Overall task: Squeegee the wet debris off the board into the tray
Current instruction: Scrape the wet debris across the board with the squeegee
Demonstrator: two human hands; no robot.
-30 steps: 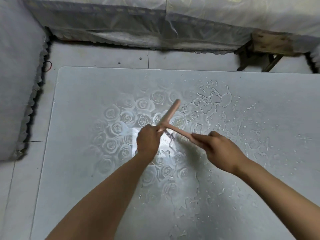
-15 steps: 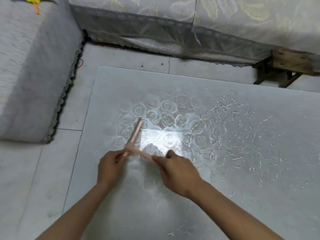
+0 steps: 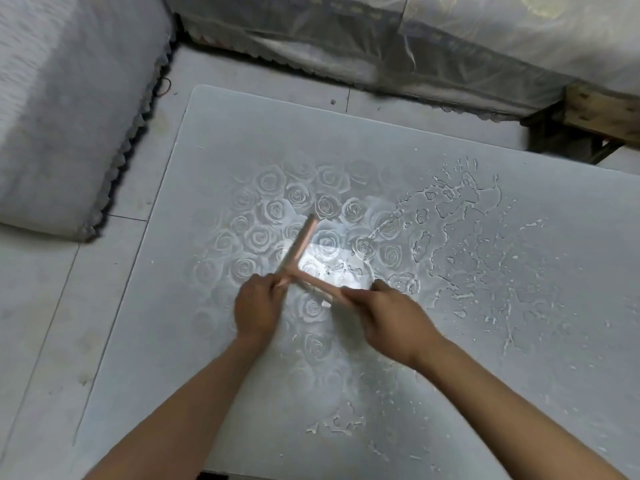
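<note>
Within the last second the squeegee [image 3: 299, 247] swept left across the rose pattern of the board [image 3: 242, 133], then returned to the pattern's middle. The left hand [image 3: 258, 306] had its fingers curled round the blade's near end, and the right hand [image 3: 394, 323] was wrapped round the handle. The wet debris [image 3: 460, 209] lay mostly to the right, and no tray was in view, so most of the clearing was judged outstanding.

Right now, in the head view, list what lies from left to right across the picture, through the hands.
From the left: fabric-covered seat → floor tiles → board → left hand → squeegee → right hand → wet debris pooled on the board's right part.
</note>
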